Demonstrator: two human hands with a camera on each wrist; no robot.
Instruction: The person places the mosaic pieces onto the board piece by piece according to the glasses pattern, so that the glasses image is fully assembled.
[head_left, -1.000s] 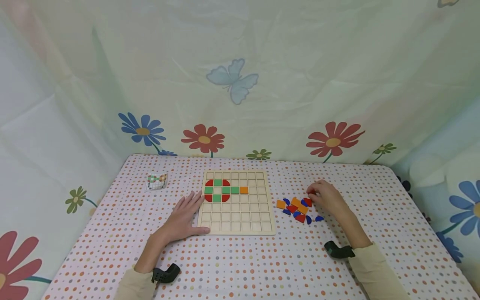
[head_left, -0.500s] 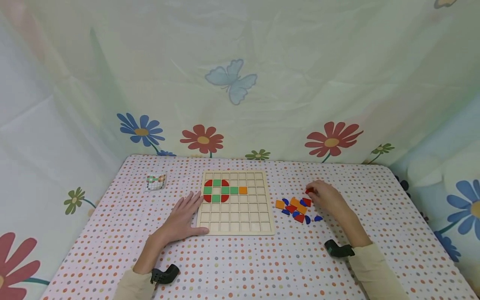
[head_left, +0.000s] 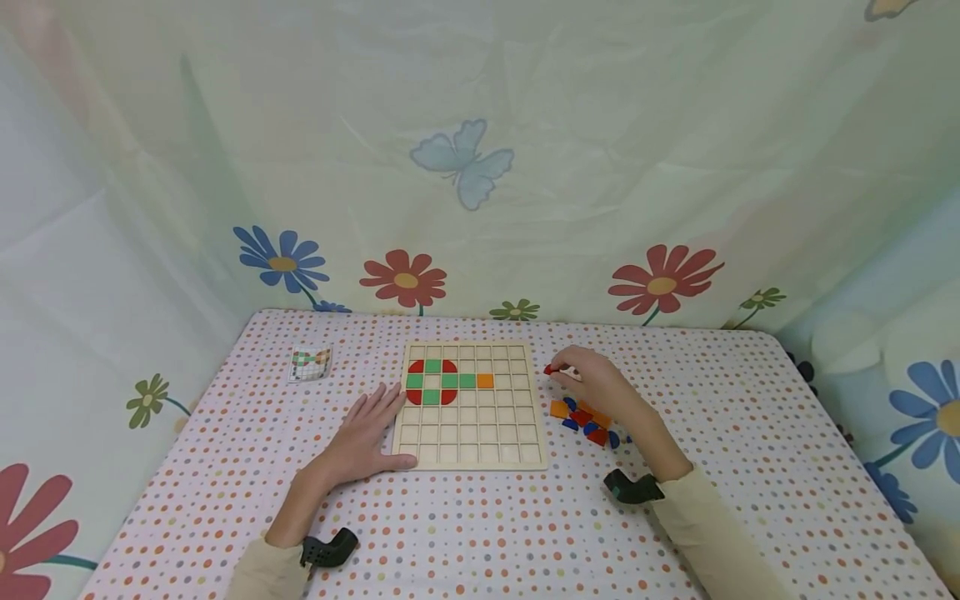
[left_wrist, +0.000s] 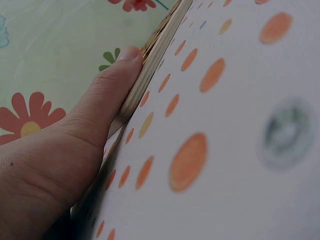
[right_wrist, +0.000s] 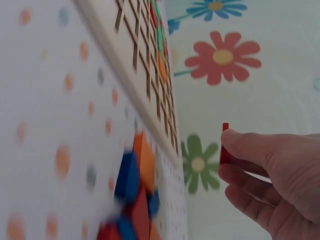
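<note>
sitting at a table spread with a dotted cloth [head_left: 465, 533], a person works with both hands on either side of a square wooden board [head_left: 483, 434]. as i see it, the board's far edge lies near the table's back edge, where a flowered curtain [head_left: 562, 108] hangs. a wide stretch of cloth runs from the board's near edge toward the person, and a narrow strip separates its right edge from a cluster of loose pieces [head_left: 581, 417].

the left hand [head_left: 365, 437] is spread, fingers straight along the board's left side, the thumb resting on its near rim. the right hand [head_left: 592, 379] pinches one small red piece [right_wrist: 225, 145] between thumb and fingertips, raised above the cloth just beyond the board's right edge.

the board is divided into small square cells. toward its far left, four red corner pieces [head_left: 448, 397] and four green squares [head_left: 432, 366] form a rounded ring around a cell showing pale wood. from the ring's right side, one more green square and then an orange square [head_left: 485, 381] continue the row. the loose cluster mixes red, orange and blue shapes, partly hidden by the right forearm. well left of the board lies a small picture card [head_left: 309, 365] printed with a coloured grid.
</note>
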